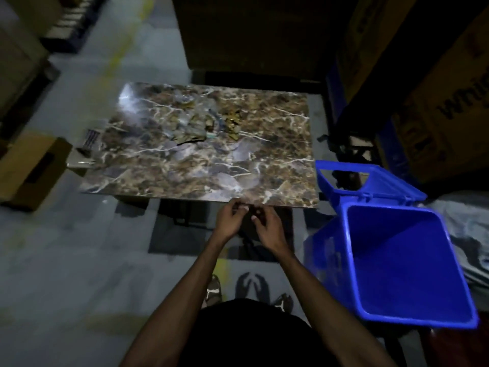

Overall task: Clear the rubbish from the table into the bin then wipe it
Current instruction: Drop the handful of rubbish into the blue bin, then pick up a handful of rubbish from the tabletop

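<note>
Standing at the near edge of a marble-patterned desk (164, 170), a person holds both hands together just below that edge, in dim and slightly blurred light. The left hand (229, 221) has its fingers curled inward toward the right hand (267, 229), whose fingers are likewise curled; the two nearly touch at the fingertips, and whether they pinch something small between them cannot be told. The rubbish (209, 120) lies in a loose cluster on the far half of the desk, well apart from the hands: crumpled clear plastic, a gold-coloured wrapper (232, 123) at its right side, and a dark flat scrap at its near side. A blue bin (397, 263) stands on the floor just beside the desk's near right corner, tilted toward the viewer so that its interior shows, with its hinged lid (370, 181) thrown open behind it. A cardboard box (31, 168) rests on the floor to the left of the desk, and large printed cartons (436, 102) are stacked at the right. The person's shoes (213, 290) are visible on the grey floor between the forearms.
</note>
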`<action>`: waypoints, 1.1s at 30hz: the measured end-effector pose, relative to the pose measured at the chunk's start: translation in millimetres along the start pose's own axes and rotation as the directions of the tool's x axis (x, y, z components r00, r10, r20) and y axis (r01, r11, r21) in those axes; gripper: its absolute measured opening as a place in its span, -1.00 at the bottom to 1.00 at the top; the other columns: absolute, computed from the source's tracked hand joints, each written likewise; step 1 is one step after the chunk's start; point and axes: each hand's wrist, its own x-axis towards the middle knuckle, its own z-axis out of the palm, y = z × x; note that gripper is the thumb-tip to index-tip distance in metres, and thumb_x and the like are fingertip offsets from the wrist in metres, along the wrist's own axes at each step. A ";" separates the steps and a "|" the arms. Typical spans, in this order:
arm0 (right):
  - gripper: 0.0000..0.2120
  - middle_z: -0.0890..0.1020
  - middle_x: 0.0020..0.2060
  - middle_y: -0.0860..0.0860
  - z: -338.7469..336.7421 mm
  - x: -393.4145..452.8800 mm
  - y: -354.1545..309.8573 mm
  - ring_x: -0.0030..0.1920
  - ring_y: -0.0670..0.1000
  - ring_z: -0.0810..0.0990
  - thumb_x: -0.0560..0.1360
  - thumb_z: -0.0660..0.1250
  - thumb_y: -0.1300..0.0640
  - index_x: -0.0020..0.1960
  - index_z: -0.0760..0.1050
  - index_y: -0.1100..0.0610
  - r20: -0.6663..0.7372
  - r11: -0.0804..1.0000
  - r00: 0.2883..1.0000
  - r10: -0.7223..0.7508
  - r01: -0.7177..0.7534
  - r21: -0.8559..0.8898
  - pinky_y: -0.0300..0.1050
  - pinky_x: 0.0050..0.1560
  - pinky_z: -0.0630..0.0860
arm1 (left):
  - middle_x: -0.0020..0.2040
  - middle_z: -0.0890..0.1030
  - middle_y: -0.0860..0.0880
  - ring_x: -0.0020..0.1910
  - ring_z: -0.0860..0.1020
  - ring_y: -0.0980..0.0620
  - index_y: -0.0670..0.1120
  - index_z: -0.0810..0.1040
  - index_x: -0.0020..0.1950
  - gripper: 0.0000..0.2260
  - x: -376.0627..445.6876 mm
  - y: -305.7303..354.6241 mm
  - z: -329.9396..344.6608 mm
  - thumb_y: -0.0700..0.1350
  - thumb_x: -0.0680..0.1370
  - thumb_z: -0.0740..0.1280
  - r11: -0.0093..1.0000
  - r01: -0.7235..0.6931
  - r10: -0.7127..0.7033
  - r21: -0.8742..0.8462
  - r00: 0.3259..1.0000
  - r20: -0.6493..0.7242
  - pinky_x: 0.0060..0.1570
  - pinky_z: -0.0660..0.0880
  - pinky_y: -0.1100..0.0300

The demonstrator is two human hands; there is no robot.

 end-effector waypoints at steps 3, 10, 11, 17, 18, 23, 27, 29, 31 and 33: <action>-0.64 0.55 0.29 0.12 38.1 7.5 -18.3 0.30 0.15 0.54 0.62 0.32 0.12 0.41 0.47 0.14 0.055 0.982 0.994 -0.096 0.104 -0.157 -0.01 0.27 0.46 | 0.05 0.68 -0.05 0.05 0.65 -0.02 -0.05 0.62 0.24 -0.81 7.6 -18.9 -47.0 -0.14 0.63 0.38 1.000 0.022 -0.023 -0.022 0.997 -0.070 0.07 0.57 0.10; -0.59 0.52 0.31 0.12 78.7 28.4 -62.5 0.26 0.17 0.53 0.65 0.30 0.08 0.48 0.41 0.11 0.129 0.922 0.974 -0.186 0.218 -0.318 0.09 0.20 0.49 | 0.03 0.67 -0.06 0.06 0.64 -0.05 -0.08 0.61 0.21 -0.83 33.4 -41.7 -106.9 -0.21 0.63 0.37 0.994 0.048 -0.060 -0.098 0.990 -0.126 0.01 0.51 0.17; -0.60 0.52 0.30 0.11 80.6 34.8 -67.6 0.25 0.15 0.53 0.65 0.30 0.08 0.47 0.41 0.10 0.129 0.919 0.971 -0.201 0.233 -0.320 0.08 0.19 0.49 | 0.04 0.68 -0.07 0.06 0.64 -0.04 -0.07 0.61 0.20 -0.84 38.9 -44.4 -109.2 -0.21 0.63 0.36 0.994 0.043 -0.056 -0.104 0.991 -0.119 0.04 0.53 0.15; -0.62 0.52 0.29 0.04 93.3 82.2 -78.2 0.19 0.08 0.57 0.63 0.29 0.12 0.43 0.43 0.06 0.159 0.936 0.967 -0.200 0.237 -0.260 0.06 0.16 0.53 | 0.14 0.65 -0.05 0.09 0.62 0.05 -0.06 0.61 0.26 -0.79 71.2 -52.3 -117.3 -0.20 0.62 0.38 0.997 0.063 -0.068 -0.050 0.992 -0.105 -0.10 0.46 0.46; -0.63 0.53 0.29 0.04 96.9 94.3 -79.0 0.16 0.05 0.58 0.63 0.28 0.10 0.43 0.44 0.06 0.177 0.939 0.963 -0.202 0.242 -0.244 0.08 0.15 0.54 | 0.13 0.65 -0.05 0.08 0.62 0.06 -0.07 0.62 0.26 -0.78 77.9 -51.8 -121.2 -0.20 0.62 0.39 0.997 0.062 -0.067 -0.049 0.991 -0.115 -0.12 0.44 0.50; -0.61 0.52 0.27 0.02 117.9 173.0 -95.8 0.12 -0.03 0.61 0.64 0.26 -0.07 0.41 0.46 0.07 0.243 0.966 0.954 -0.173 0.212 -0.145 0.09 0.14 0.57 | 0.03 0.60 -0.04 -0.17 0.62 0.09 -0.08 0.60 0.24 -0.80 117.0 -34.8 -149.1 -0.21 0.61 0.40 0.988 0.151 -0.156 -0.042 0.973 -0.169 -0.30 0.45 0.46; -0.63 0.54 0.22 -0.04 129.3 214.4 -103.2 0.10 -0.01 0.64 0.60 0.25 -0.09 0.37 0.46 -0.01 0.260 0.984 0.956 -0.133 0.159 -0.080 0.07 0.15 0.56 | 0.00 0.64 -0.14 -0.13 0.61 -0.09 -0.01 0.60 0.12 -0.85 154.1 -28.9 -160.2 -0.23 0.61 0.37 0.952 0.251 -0.290 -0.173 0.921 -0.259 -0.36 0.50 0.32; -0.62 0.52 0.21 -0.07 130.6 224.0 -95.2 0.15 -0.03 0.64 0.59 0.22 -0.13 0.36 0.44 -0.06 0.288 0.983 0.946 -0.148 0.174 -0.065 0.09 0.15 0.57 | -0.03 0.64 -0.14 -0.11 0.63 -0.11 -0.02 0.60 0.12 -0.85 167.9 -25.9 -157.6 -0.23 0.61 0.37 0.943 0.281 -0.322 -0.178 0.906 -0.276 -0.28 0.55 0.22; -0.66 0.50 0.20 -0.11 128.9 229.9 -84.7 0.22 -0.08 0.62 0.59 0.24 -0.12 0.35 0.42 -0.11 0.322 0.986 0.937 -0.133 0.159 -0.055 0.11 0.18 0.57 | -0.07 0.61 -0.13 -0.10 0.60 -0.10 -0.12 0.59 0.16 -0.84 180.5 -18.8 -153.6 -0.30 0.61 0.34 0.926 0.297 -0.356 -0.231 0.893 -0.277 -0.28 0.57 0.27; -0.67 0.50 0.21 -0.11 125.6 237.6 -75.8 0.24 -0.09 0.60 0.61 0.27 -0.06 0.36 0.41 -0.11 0.325 0.991 0.939 -0.108 0.127 -0.037 0.08 0.20 0.57 | -0.08 0.58 -0.10 -0.12 0.56 -0.07 -0.18 0.56 0.20 -0.81 192.8 -8.1 -153.3 -0.35 0.62 0.32 0.926 0.303 -0.357 -0.224 0.896 -0.263 -0.32 0.53 0.38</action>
